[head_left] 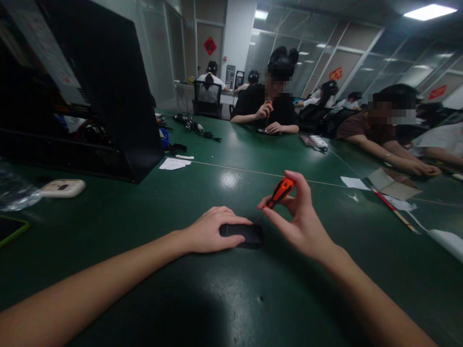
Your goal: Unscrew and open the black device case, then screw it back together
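Under the left hand (213, 229), on the green counter (231, 299), a small black device (255, 236) lies flat, gripped between thumb and fingers, probably so that it cannot slide; the right hand (300, 219) pinches an orange-black screwdriver (280, 192), tilted, its tip near the device's far edge, perhaps for fine control; whether it touches, I cannot tell; farther left, a large black case (104, 82) stands apart, leaving, it seems, the arms free.

Black device (255, 235) lies flat — orange-black screwdriver (280, 192) tilted at its edge.
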Available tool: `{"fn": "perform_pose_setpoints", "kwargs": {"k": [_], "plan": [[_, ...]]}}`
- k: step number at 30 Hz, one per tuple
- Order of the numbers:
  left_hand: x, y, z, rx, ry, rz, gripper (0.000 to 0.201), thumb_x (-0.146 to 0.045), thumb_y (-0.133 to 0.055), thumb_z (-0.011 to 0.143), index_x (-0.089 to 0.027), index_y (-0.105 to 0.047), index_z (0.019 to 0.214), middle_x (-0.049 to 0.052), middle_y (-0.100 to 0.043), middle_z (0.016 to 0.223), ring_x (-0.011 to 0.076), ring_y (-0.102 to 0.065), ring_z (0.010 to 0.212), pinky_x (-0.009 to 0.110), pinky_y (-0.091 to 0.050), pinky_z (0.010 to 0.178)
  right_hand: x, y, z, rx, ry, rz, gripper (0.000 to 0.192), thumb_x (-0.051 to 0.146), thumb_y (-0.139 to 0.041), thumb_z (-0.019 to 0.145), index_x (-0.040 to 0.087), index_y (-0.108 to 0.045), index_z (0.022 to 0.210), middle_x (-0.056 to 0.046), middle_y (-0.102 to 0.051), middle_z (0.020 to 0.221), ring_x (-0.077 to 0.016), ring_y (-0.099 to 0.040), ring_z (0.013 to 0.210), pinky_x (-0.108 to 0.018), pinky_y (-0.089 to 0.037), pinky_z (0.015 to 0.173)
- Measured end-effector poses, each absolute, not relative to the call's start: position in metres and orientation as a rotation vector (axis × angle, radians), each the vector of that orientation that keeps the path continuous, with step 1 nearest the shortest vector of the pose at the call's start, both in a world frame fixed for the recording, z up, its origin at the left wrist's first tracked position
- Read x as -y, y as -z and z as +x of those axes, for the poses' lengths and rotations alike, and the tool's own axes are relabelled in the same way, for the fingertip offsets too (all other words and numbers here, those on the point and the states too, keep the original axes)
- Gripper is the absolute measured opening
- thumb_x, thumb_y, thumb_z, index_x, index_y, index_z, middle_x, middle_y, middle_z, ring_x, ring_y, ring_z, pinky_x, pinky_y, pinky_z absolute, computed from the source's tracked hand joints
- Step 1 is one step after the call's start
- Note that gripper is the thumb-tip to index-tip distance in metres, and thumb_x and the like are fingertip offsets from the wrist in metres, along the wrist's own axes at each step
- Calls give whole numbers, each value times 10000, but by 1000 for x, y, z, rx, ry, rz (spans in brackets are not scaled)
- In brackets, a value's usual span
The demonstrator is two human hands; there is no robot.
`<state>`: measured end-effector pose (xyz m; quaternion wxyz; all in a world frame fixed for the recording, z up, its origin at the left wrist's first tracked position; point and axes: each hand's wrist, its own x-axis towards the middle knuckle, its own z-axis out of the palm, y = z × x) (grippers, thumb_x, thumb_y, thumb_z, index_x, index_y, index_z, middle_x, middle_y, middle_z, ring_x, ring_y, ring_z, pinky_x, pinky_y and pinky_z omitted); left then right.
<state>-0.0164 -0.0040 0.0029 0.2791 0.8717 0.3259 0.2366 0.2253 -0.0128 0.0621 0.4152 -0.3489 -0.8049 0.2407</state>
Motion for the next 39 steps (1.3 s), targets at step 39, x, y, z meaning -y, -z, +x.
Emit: {"fn": "perform_pose_setpoints", "kwargs": {"k": [39], "plan": [[4, -3, -17, -874, -640, 2310, 447, -420, -663, 919, -306, -645, 1351, 67, -707, 1170, 250, -596, 1125, 422, -424, 1021, 24, -64, 219, 2058, -329, -860, 807, 167, -692, 883, 364, -231, 1516, -43, -654, 1106, -236, -695, 990, -487, -520, 983]]}}
